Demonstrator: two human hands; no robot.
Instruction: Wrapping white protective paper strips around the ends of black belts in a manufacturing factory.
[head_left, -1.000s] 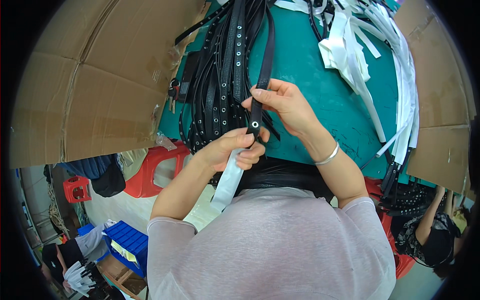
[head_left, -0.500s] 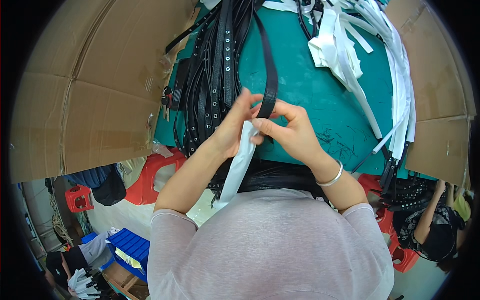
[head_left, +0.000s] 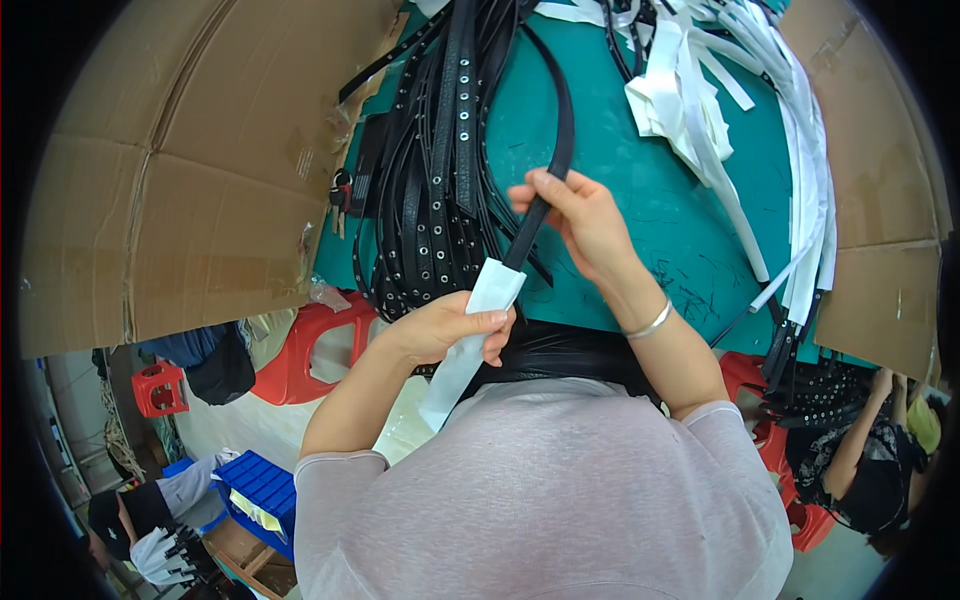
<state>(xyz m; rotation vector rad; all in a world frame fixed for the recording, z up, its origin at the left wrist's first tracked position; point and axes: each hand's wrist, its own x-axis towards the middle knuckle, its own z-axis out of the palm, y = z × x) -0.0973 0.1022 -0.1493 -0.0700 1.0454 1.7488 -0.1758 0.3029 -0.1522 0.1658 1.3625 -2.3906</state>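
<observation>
A black belt (head_left: 563,130) runs from the far side of the table down into a white paper sleeve (head_left: 492,288) that covers its near end. My left hand (head_left: 455,325) grips the sleeve, thumb on top, below its upper mouth. Farther up, my right hand (head_left: 580,215) pinches the bare belt between thumb and fingers. Left of the belt lies a thick bundle of black belts with metal eyelets (head_left: 438,180), some of them hanging close to my left hand.
Loose white sleeves (head_left: 665,100) and sleeved belts (head_left: 808,190) lie on the right of the green table (head_left: 620,130). Cardboard walls (head_left: 215,180) stand at both sides. Keys (head_left: 340,195) lie by the left edge. Red stools (head_left: 310,350) and two other people are beyond.
My hands have moved apart: the left went down onto the white sleeve, the right slid up the belt. The belt's end now sits inside the sleeve's mouth.
</observation>
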